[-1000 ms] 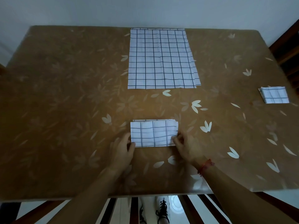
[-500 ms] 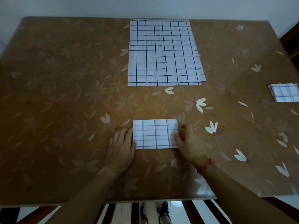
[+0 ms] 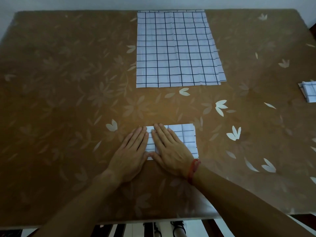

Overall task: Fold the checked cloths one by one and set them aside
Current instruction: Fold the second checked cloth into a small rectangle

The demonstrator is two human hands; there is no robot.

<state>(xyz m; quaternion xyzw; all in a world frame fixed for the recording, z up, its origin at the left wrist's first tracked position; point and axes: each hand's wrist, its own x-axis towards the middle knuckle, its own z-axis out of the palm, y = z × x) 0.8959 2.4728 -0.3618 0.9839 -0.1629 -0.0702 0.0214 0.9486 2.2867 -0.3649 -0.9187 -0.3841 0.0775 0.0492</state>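
Left grip (image 3: 130, 152), right grip (image 3: 171, 147) moved from ends of folded cloth (image 3: 188, 139) onto its left half; lay flat, fingers straight, pressing it at near-centre worktop (image 3: 68, 100). Best: smooth rightward, firm crease, edges aligned.

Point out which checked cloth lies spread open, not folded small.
The big cloth at the far middle. The near cloth, pressed by the left hand and right hand, and the right-edge cloth are folded small.

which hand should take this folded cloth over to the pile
Right: the right hand lies flat on the folded cloth, nearer the pile at the right edge; the left hand sits farther.
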